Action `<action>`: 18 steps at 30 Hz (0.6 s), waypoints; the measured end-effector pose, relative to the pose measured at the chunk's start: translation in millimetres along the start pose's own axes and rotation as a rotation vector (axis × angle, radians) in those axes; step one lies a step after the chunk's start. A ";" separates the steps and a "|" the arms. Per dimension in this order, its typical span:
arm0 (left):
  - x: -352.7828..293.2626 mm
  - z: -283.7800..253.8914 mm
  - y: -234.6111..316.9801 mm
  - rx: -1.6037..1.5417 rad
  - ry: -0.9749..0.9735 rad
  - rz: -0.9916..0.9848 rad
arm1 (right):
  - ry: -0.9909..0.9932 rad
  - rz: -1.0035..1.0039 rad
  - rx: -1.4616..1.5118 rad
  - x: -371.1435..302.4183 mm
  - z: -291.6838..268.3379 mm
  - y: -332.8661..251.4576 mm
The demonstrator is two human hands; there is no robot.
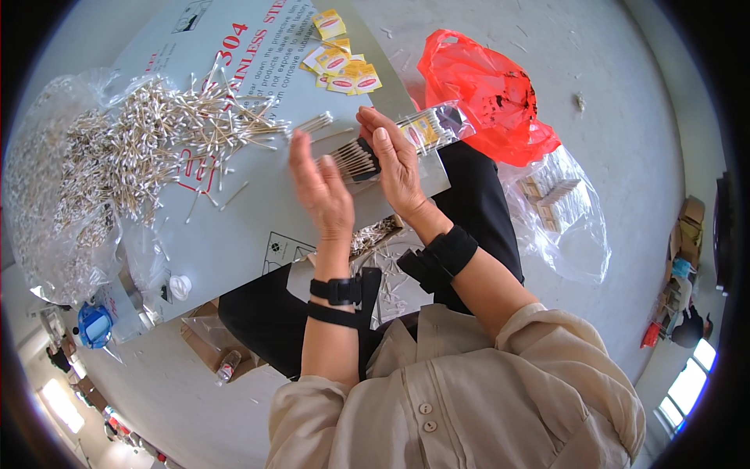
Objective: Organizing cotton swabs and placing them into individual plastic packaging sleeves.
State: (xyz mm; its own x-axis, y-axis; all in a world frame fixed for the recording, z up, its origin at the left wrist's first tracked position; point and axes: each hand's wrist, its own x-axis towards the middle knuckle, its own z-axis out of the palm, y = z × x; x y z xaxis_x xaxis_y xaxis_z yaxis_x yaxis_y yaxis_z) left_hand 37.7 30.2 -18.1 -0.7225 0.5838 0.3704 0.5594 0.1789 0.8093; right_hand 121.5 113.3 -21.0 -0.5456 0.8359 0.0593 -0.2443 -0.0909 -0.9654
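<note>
Fingers flank swab bundle | table edge near right hand

Grey floor spreads around the pale blue-grey desk; clutter lines a pale wall at right, beside a bright window; another bright patch glows lower left.
</note>
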 end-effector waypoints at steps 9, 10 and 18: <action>-33.5 -11.7 33.5 0.695 -0.528 0.006 | 0.008 0.082 0.088 -25.5 -10.3 -12.6; -30.9 -10.2 30.4 0.696 -0.527 0.008 | 0.008 0.081 0.089 -25.0 -10.5 -12.9; -28.1 -21.5 8.2 0.170 -0.269 0.053 | 0.001 0.067 0.068 -27.7 -11.1 -11.5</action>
State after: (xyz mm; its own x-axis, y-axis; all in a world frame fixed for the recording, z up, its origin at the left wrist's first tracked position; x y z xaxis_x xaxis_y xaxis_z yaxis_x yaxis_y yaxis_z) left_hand 53.8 -1.7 -12.1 -0.5699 0.7803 0.2574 0.6693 0.2592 0.6963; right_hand 148.3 97.2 -14.3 -0.5616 0.8274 -0.0054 -0.2612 -0.1835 -0.9477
